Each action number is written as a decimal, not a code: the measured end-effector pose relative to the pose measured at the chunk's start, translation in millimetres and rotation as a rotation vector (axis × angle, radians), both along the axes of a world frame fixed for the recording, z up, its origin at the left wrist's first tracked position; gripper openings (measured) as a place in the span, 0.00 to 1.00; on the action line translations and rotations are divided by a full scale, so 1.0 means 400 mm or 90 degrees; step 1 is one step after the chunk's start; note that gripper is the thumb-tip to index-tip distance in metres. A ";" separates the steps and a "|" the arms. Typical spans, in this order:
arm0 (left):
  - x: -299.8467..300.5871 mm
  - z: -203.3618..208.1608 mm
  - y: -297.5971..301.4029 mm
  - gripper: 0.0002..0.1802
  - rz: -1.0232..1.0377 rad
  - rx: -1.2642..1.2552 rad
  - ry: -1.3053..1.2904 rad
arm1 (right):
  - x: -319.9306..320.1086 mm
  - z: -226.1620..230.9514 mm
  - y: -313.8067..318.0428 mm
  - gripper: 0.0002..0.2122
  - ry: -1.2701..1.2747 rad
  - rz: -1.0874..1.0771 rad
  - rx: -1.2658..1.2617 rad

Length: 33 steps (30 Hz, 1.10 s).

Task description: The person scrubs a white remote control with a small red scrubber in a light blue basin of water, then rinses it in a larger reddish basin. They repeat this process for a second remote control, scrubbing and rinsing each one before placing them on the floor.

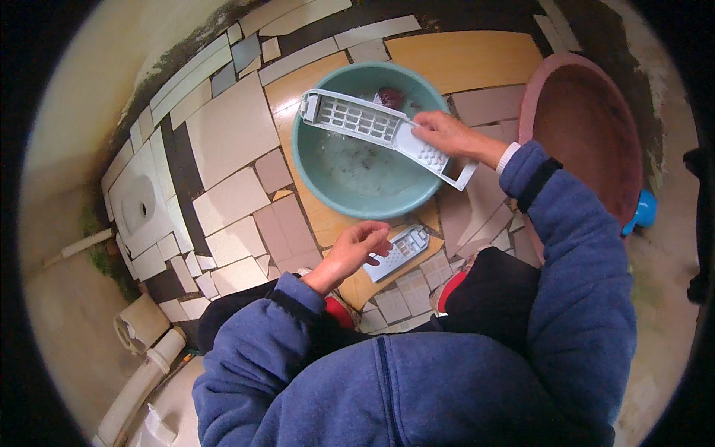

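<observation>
My right hand (450,135) grips a long, pale grey grater (357,118) near its handle end. This grater lies slantwise over a round green basin (328,190), its square-holed end toward the basin's far left rim. Water with dark bits in it and a dark red lump (389,97), whose kind I cannot make out, are in the basin. My left hand (354,249) hovers in front of the basin, fingers loosely bent and apart, holding nothing I can see. Just beside it, a smaller grey-white grater (400,253) lies on the floor between my feet, partly covered by that hand.
A large pink oval tub (532,97) stands at the right, with a blue plastic object (644,211) against its outer side. At the left is a white squat toilet (160,197), with a pipe (141,384) nearer me. Mixed broken tiles (231,134) pave the floor.
</observation>
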<state>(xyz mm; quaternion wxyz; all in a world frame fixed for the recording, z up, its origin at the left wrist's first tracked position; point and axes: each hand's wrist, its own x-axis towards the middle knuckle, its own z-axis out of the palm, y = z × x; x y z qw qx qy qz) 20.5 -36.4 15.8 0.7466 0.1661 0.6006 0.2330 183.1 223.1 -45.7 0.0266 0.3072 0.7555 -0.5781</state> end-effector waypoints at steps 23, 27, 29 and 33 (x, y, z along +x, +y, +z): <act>0.067 -0.037 0.115 0.20 -0.005 -0.074 0.028 | 1.101 -0.377 0.004 0.13 -0.455 -0.891 0.283; 0.089 -0.056 0.141 0.20 -0.023 -0.082 0.025 | 1.010 -0.393 0.018 0.09 -0.632 -0.571 0.417; 0.098 -0.061 0.153 0.21 -0.030 -0.088 0.026 | 0.985 -0.392 0.037 0.10 -0.543 -0.594 0.398; 0.105 -0.060 0.165 0.21 -0.018 -0.078 0.013 | 1.027 -0.387 0.075 0.15 -0.257 -0.937 0.010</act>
